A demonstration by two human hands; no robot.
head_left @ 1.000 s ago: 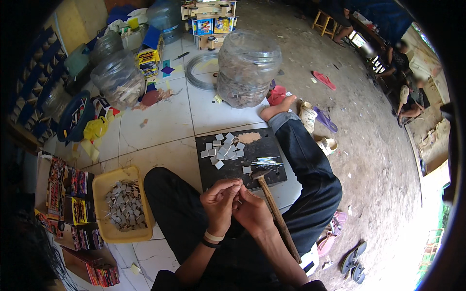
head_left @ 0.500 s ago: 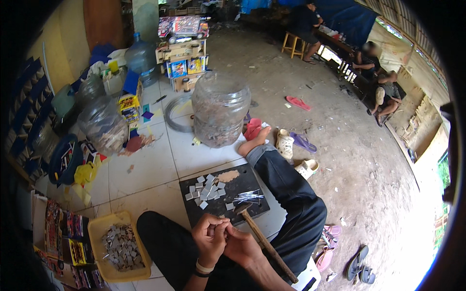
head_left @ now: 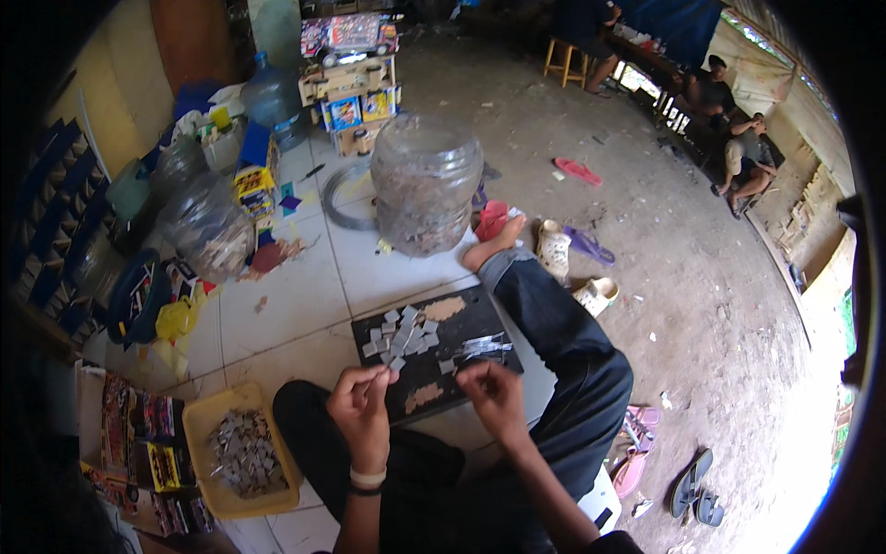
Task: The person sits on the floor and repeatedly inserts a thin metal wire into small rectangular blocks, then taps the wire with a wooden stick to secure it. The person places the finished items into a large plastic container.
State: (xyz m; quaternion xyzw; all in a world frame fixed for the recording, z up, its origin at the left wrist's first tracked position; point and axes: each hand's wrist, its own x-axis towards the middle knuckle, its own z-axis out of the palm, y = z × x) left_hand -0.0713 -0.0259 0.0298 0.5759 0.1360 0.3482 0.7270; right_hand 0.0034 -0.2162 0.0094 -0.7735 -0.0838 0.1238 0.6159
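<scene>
My left hand (head_left: 363, 406) is closed, thumb and finger pinching a small grey square piece (head_left: 397, 364) over the edge of a dark board (head_left: 478, 305). Beside it on the board lies a loose group of similar grey squares (head_left: 417, 338). My right hand (head_left: 494, 397) has its fingers curled together just below a small bundle of thin silvery nails (head_left: 485, 346). Whether anything sits in those fingertips is hidden. One lone grey square (head_left: 448, 367) lies left of the nails. The board has two pale worn patches.
A yellow tub (head_left: 293, 480) of grey pieces stands by my left knee, next to a box with printed sides (head_left: 138, 425). Beyond the board stand a large clear plastic container (head_left: 426, 189) and a wire coil (head_left: 334, 208). Sandals and other people are to the right.
My hands, together before, have moved apart: the left to the grey squares, the right toward the nails. The hammer that lay by my right arm no longer shows. The view has shifted slightly.
</scene>
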